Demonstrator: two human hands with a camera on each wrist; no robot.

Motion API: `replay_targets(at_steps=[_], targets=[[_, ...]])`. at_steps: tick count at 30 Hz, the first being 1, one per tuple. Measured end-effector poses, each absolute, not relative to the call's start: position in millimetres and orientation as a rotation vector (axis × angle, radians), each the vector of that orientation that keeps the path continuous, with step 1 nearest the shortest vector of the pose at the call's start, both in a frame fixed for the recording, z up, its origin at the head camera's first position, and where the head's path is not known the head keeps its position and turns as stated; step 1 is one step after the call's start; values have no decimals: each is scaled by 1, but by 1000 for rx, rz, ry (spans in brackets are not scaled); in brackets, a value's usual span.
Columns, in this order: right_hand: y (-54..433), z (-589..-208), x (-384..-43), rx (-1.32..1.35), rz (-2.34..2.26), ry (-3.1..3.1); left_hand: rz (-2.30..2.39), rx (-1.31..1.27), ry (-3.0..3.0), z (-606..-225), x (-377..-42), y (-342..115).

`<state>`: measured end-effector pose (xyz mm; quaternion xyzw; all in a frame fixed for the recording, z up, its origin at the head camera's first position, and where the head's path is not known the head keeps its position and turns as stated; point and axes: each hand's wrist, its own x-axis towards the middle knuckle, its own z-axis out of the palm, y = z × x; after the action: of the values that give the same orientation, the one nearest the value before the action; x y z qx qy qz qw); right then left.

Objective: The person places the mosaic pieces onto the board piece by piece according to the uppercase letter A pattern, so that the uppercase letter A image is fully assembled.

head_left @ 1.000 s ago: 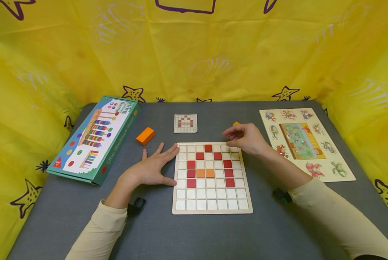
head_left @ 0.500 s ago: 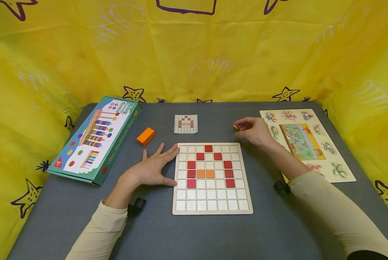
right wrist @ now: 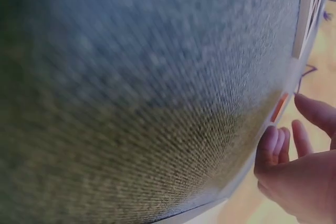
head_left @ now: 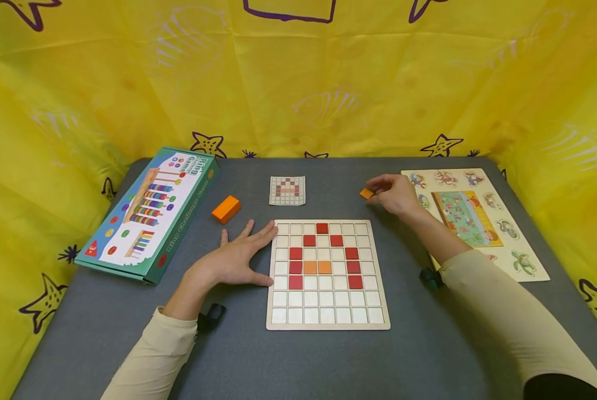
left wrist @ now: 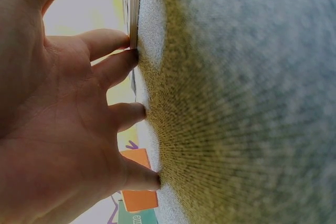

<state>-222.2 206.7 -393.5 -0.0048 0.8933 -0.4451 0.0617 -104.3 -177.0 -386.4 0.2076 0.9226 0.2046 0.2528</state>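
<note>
A square grid board [head_left: 328, 299] of white cells with red and orange tiles set in it lies on the grey table. My left hand [head_left: 230, 256] rests with spread fingers at its left side; thumb and a fingertip touch the edge. In the left wrist view the straight fingers [left wrist: 125, 71] meet the board's edge. Beyond the board's far right corner, my right hand [head_left: 397, 195] has thumb and curled fingers about an orange tile [head_left: 366, 193] at table level. The right wrist view puts this orange tile [right wrist: 279, 107] between thumb and fingertips.
An orange block [head_left: 225, 209] stands left of the small pattern card [head_left: 287, 190]. At far left lies a green game box [head_left: 145, 216]. A wooden sea-animal puzzle [head_left: 516, 261] is on the right, partly behind the right forearm. Yellow cloth [head_left: 298, 78] walls the table.
My right hand has moved from over the board's far right corner, back and right, to the orange tile, which shows more fully now. The left hand and board have stayed put.
</note>
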Motion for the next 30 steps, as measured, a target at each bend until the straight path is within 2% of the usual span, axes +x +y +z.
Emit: replay_targets(at_steps=[17, 30], targets=[[207, -402, -239, -41, -1196, 2723, 551, 568, 2511, -388, -104, -178], [208, -399, -239, -61, -1152, 2712, 552, 553, 2502, -388, -105, -178]])
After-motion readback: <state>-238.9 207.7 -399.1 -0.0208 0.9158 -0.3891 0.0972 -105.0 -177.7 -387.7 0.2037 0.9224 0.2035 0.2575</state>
